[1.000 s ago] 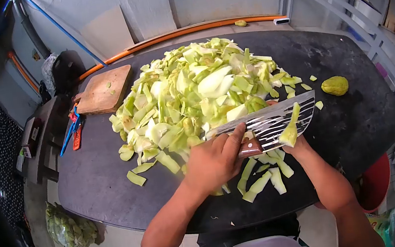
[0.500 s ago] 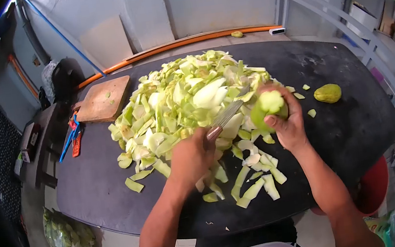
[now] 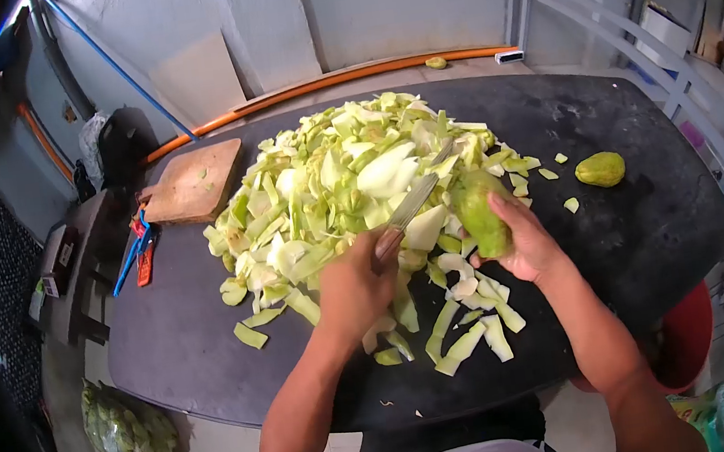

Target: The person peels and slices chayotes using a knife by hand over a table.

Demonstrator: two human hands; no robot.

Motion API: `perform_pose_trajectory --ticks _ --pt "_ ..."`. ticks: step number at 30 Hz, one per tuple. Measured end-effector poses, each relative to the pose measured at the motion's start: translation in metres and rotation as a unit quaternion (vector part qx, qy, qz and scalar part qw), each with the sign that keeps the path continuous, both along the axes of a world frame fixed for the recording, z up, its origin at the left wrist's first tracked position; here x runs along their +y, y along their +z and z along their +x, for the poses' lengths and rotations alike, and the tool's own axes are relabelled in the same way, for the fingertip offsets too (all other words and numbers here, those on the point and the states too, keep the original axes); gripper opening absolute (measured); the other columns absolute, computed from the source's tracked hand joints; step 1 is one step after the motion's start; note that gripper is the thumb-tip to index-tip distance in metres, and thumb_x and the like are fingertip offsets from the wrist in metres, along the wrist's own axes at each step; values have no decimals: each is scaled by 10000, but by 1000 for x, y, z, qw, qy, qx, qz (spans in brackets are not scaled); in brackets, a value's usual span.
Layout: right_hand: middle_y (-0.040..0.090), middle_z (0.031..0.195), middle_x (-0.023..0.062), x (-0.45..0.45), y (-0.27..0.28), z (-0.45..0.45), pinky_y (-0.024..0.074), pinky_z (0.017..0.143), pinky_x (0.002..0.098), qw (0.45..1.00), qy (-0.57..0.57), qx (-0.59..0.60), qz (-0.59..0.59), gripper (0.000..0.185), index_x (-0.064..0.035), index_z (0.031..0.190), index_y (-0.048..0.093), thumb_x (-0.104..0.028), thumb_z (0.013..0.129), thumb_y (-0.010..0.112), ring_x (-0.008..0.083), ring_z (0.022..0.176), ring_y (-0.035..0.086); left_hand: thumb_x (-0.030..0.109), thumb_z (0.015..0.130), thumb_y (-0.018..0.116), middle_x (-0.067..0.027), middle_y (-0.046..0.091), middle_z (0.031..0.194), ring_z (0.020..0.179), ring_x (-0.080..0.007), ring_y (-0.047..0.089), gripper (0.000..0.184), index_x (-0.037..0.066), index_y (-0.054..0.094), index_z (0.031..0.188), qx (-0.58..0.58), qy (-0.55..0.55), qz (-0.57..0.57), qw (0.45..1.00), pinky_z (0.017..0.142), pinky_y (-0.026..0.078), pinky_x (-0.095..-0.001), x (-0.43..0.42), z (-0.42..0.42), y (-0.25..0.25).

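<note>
My left hand (image 3: 358,282) is wrapped round the handle of a wide-bladed knife (image 3: 413,202), whose blade is seen nearly edge-on and points up and right over the pile. In my right hand (image 3: 522,238) is a green chayote (image 3: 480,211), held upright just right of the blade, apart from it. A large heap of pale green peelings (image 3: 329,176) lies behind both hands. Loose strips of peel (image 3: 463,349) are scattered on the dark table (image 3: 215,352) in front of them. Another chayote (image 3: 600,170) rests on the table to the right.
A wooden board (image 3: 194,183) lies at the table's left, beside blue and orange-handled tools (image 3: 141,249). On the floor are a bag of green produce (image 3: 129,426) at left and a red bucket (image 3: 692,339) at right. A metal railing (image 3: 679,88) runs along the right.
The knife has turned from broadside to edge-on and moved left, off the chayote. The strip on the blade is gone. My right hand has lifted the chayote and turned its cut end out of sight.
</note>
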State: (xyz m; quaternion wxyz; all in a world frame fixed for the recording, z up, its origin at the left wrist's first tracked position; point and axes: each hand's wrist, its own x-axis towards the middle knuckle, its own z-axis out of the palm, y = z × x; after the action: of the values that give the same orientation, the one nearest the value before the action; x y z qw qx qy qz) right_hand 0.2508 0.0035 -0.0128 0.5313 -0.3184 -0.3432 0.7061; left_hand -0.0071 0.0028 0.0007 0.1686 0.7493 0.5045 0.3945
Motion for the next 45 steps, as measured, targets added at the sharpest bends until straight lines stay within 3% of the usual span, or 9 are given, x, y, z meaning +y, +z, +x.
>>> perform_pose_trajectory --ticks 5,10,23,30,32,35,36,42,45 --pt "612 1211 48 -1 -34 -13 549 631 361 997 6 8 70 583 -138 1394 449 -378 943 729 191 914 656 98 842 741 -143 667 784 660 -301 677 424 46 639 1250 51 -81 131 987 576 531 -378 -12 9 -8" --pt "596 1287 73 -3 -68 -15 523 1014 341 996 -8 59 68 524 -65 1378 486 -242 947 726 178 1164 605 153 800 766 -62 569 726 595 -247 614 631 13 562 1380 133 -126 237 954 502 490 -374 -24 16 2" --pt "629 1197 118 -11 -80 -13 574 925 438 985 7 172 2 354 -44 1247 573 -322 1029 556 250 1062 640 199 821 764 -26 528 702 551 -203 584 671 -8 538 1419 148 -147 269 940 452 456 -360 -25 14 -1" --pt "549 1395 103 -3 -112 5 467 1059 350 978 -13 -171 122 520 -58 1452 435 -275 1016 617 187 1233 557 208 837 757 -22 499 678 539 -203 569 649 -4 544 1413 136 -149 294 934 444 447 -355 -16 10 -4" --pt "561 1399 111 -2 -119 5 459 1061 361 996 15 74 50 557 -56 1449 457 -303 989 651 208 1239 566 216 834 760 -22 489 672 532 -204 562 653 -1 547 1412 140 -147 300 932 440 444 -354 -15 9 -4" --pt "591 1385 136 -7 -103 -3 445 1075 367 940 -78 -301 140 553 -53 1447 477 -323 991 635 243 1256 572 225 832 766 -20 473 664 515 -199 545 656 5 551 1411 146 -137 296 934 431 433 -350 -7 1 -5" --pt "590 1388 137 -8 -104 -3 439 1082 372 941 -68 -298 144 546 -55 1448 478 -316 993 630 256 1263 568 87 680 786 -30 524 670 543 -213 572 740 15 579 1387 158 -128 286 936 476 452 -351 -13 1 -1" --pt "567 1392 145 -8 -83 2 426 1092 396 985 20 14 170 588 -39 1453 455 -303 975 674 273 1274 551 78 777 766 -67 582 690 566 -239 617 577 31 617 1333 141 -120 251 950 505 489 -356 -9 0 -4" --pt "592 1244 83 -15 -31 -21 471 1009 347 954 -91 -161 236 807 -13 1432 424 -371 835 832 185 1148 580 93 853 735 -123 693 827 641 -292 677 366 33 650 1205 117 -72 177 975 569 540 -387 3 -10 -6"
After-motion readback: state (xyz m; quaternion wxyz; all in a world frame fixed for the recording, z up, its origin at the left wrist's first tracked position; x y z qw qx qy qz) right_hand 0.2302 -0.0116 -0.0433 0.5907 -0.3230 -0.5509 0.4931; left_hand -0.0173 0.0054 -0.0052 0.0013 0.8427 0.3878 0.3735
